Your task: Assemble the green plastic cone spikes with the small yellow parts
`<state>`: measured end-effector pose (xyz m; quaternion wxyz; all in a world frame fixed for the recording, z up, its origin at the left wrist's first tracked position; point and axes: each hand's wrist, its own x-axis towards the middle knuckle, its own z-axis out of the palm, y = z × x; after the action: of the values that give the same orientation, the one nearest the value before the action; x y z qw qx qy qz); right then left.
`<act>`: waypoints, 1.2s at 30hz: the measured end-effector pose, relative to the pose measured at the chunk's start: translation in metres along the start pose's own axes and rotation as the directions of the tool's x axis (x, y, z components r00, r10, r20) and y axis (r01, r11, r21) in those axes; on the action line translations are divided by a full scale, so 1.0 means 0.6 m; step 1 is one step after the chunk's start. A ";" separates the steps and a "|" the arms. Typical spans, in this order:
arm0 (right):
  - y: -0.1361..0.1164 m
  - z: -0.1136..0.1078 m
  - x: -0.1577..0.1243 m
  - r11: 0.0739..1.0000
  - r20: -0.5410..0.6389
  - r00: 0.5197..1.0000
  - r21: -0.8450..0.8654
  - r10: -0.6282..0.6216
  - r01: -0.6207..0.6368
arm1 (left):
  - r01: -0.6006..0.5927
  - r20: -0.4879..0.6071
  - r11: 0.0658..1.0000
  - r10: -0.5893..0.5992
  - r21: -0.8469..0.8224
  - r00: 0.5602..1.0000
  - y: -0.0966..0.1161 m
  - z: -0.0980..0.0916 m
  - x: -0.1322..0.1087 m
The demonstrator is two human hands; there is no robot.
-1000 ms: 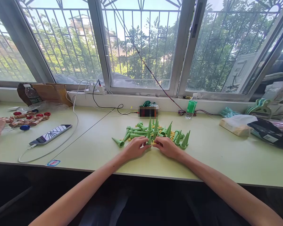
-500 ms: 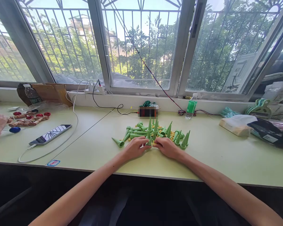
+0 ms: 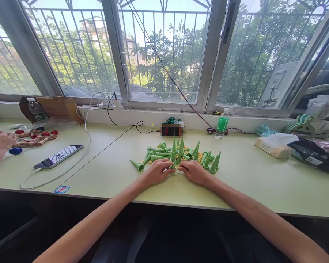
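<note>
Near the front of a pile, my left hand (image 3: 159, 171) has its thumb and fingers closed on a small green plastic cone spike (image 3: 173, 165). Just to its right, my right hand (image 3: 194, 171) is pinched, its fingertips at a small yellow piece (image 3: 178, 167) beside that spike. Around both hands spreads the pile of green cone spikes (image 3: 159, 157), some upright and others lying down. Small yellow pieces (image 3: 200, 157) lie among them. One spike (image 3: 137, 165) rests on its side left of the pile, and another (image 3: 214, 167) stands at the right.
Another person's hand (image 3: 1, 140) is at the far left by red and wooden toys and a blue ball (image 3: 15, 151). A phone (image 3: 59, 157) charges on a white cable. Behind the pile stand a power bank-like box (image 3: 171, 130) and a bottle (image 3: 222, 124). Tissues (image 3: 275, 145) lie right.
My hands stay almost in place, with only slight finger movement at the spike. At the far left, the other person's hand has shifted a little to the right.
</note>
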<state>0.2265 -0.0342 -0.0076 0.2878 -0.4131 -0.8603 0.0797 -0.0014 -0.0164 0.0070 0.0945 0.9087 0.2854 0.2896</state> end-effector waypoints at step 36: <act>-0.003 0.000 0.001 0.998 -0.019 0.999 0.054 0.026 -0.025 | 0.021 -0.082 1.000 -0.020 0.010 0.996 0.000 0.006 0.000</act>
<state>0.2248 -0.0351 -0.0067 0.3062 -0.4170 -0.8496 0.1023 0.0006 -0.0162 0.0039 0.0810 0.8936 0.3000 0.3240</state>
